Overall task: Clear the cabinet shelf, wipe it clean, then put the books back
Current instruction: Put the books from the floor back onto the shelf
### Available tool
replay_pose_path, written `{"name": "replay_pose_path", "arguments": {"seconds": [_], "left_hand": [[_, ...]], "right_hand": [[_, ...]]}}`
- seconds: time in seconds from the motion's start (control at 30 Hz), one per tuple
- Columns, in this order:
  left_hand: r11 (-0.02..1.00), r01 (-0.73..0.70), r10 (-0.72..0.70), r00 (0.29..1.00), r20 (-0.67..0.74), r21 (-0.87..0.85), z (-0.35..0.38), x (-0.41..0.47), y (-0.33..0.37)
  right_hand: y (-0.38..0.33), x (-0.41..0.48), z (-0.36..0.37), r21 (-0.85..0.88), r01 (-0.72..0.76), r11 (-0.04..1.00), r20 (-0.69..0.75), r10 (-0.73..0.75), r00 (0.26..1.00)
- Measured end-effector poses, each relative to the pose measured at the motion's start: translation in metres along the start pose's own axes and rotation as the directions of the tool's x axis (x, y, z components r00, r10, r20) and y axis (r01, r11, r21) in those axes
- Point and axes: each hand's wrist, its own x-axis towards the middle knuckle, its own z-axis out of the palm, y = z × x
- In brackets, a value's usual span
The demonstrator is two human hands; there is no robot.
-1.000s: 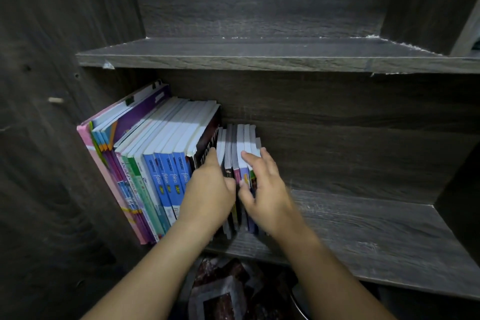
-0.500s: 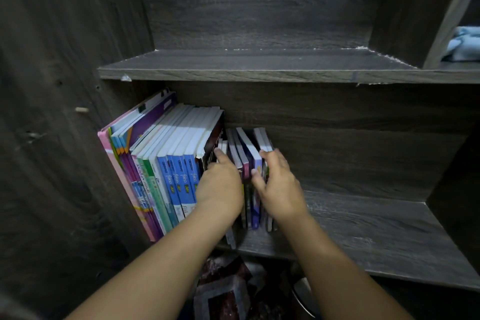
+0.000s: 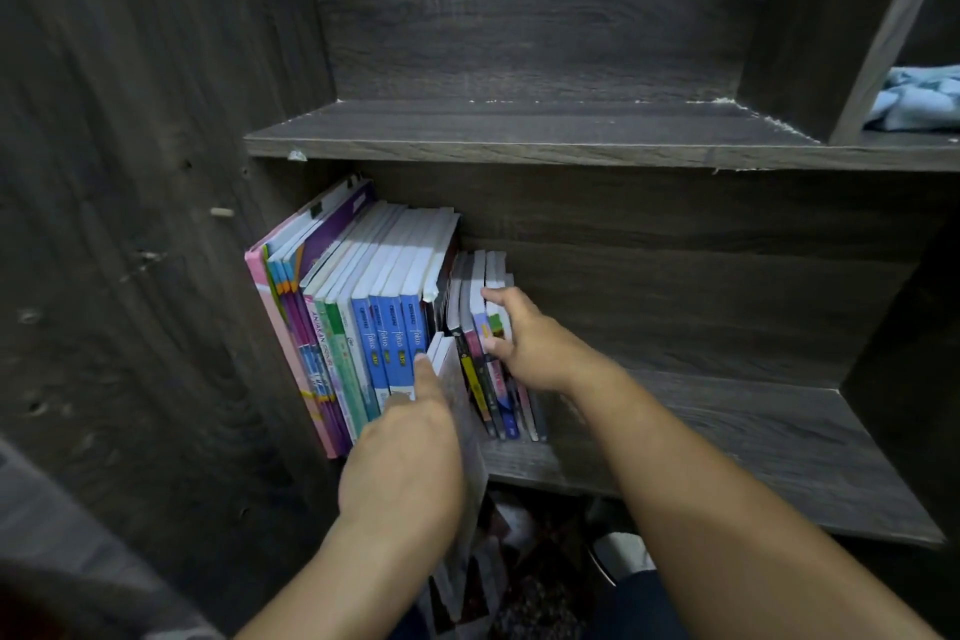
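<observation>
Lower shelf: dark wood grain, dim light.

Tall books stand at the shelf's left end and lean left against the cabinet wall. Short books stand upright on the shelf, nearer its middle.

Left hand is at the shelf's front edge, clamped on a thin book with one digit laid along the book's edge. I see the thin book tilted. Its lower part hangs past the shelf's front edge, and its top sits between the tall and short books.

Right hand is over the shelf. The fingers are curled round the far side of the short books and the thumb is on their spines.

Blue cloth: bunched, one level above the shelf's right end.

Below the shelf I see something patterned, too dark for me to tell.
</observation>
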Motion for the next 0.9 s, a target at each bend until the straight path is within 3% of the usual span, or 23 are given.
{"name": "replay_pose_path", "arguments": {"seconds": [0.2, 0.53, 0.9], "left_hand": [[1.000, -0.010, 0.010, 1.000, 0.025, 0.008, -0.009, -0.005, -0.003], [0.997, -0.081, 0.080, 0.996, 0.038, 0.004, -0.015, -0.012, -0.002], [0.976, -0.204, 0.203, 0.979, -0.016, -0.074, -0.026, 0.000, 0.018]], "right_hand": [[-0.008, -0.001, 0.007, 0.000, 0.003, 1.000, -0.076, -0.003, 0.997], [-0.025, 0.008, 0.010, 0.039, -0.112, 0.993, -0.182, 0.117, 0.976], [0.019, -0.020, -0.028, 0.132, -0.181, 0.975, -0.227, 0.208, 0.951]]}}
